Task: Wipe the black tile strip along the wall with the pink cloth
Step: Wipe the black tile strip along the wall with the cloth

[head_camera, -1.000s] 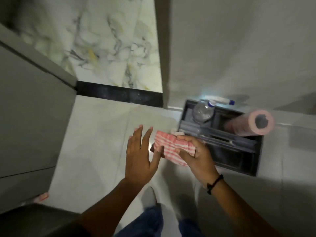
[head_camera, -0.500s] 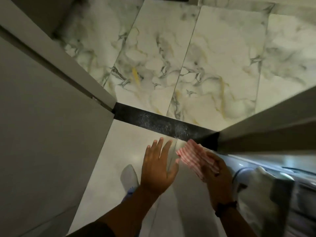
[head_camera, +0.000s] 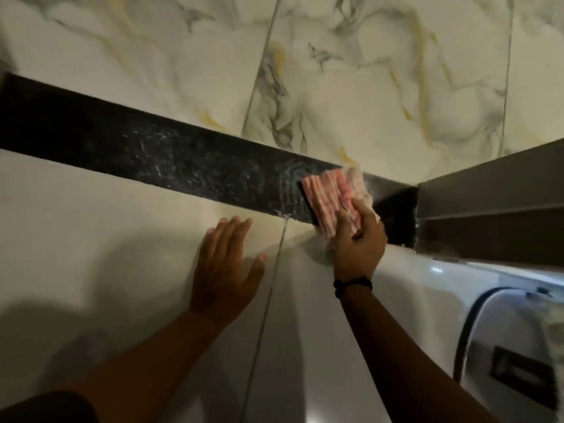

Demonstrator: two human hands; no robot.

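The black tile strip (head_camera: 152, 151) runs across the wall from upper left to mid right, with whitish smears on its surface. A folded pink-and-white striped cloth (head_camera: 331, 195) lies flat on the strip near its right end. My right hand (head_camera: 358, 244) presses on the cloth's lower part, fingers over it, a black band on the wrist. My left hand (head_camera: 227, 264) is spread flat with fingers apart on the pale tile just below the strip, left of the cloth, holding nothing.
Marble-patterned tiles (head_camera: 351, 71) fill the wall above the strip. A grey ledge or partition (head_camera: 488, 193) juts in at the right, ending the strip. A white glossy fixture with a dark hose (head_camera: 476, 315) sits at the lower right.
The view has closed in on the wall. My right hand carried the cloth up from below the strip onto it. My left hand rose and now rests just under the strip.
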